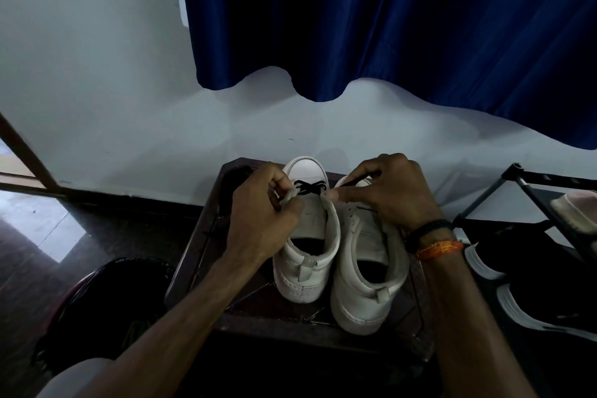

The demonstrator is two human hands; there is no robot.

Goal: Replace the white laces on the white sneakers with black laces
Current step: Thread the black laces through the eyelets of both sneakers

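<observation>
Two white sneakers stand side by side on a small dark table (206,236), heels toward me. The left sneaker (307,236) has a black lace (308,188) crossed through its eyelets nearest the toe. My left hand (265,216) pinches the left eyelet flap of that shoe. My right hand (387,194) pinches the right flap and what looks like a lace end, reaching over the right sneaker (368,268). The right sneaker shows white lacing (352,216), partly hidden under my right hand.
A blue curtain (387,26) hangs against the white wall behind. A black shoe rack (549,191) with dark shoes (533,294) stands on the right. A dark round bin (106,300) sits at the lower left. A door frame (26,155) is at the far left.
</observation>
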